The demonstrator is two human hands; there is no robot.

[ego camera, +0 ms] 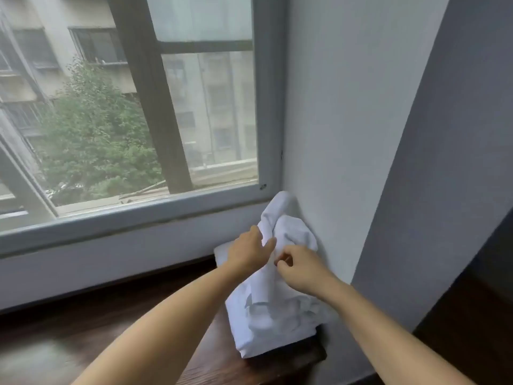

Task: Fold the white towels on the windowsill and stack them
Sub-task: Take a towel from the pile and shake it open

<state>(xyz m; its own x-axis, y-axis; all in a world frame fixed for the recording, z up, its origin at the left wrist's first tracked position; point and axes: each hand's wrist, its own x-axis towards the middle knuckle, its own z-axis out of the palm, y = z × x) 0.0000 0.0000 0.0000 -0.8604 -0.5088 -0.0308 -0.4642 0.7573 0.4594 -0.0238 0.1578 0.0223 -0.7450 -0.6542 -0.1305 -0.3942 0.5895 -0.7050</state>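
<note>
Towels sit heaped in the corner of the dark wooden windowsill, pushed against the white wall beneath the window. Both hands are in there now! Left hand digs into the bunched cloth near the top, fingers curled into the folds, gripping towel as far as I can tell. Right hand pinches a ridge of fabric between thumb and fingertips. Looks like early going to me: nothing squared off, no neat stack anywhere, so folding and stacking both remain. Hard to count them, though; the white layers blur together, and a flatter piece peeks out behind the left hand.
</note>
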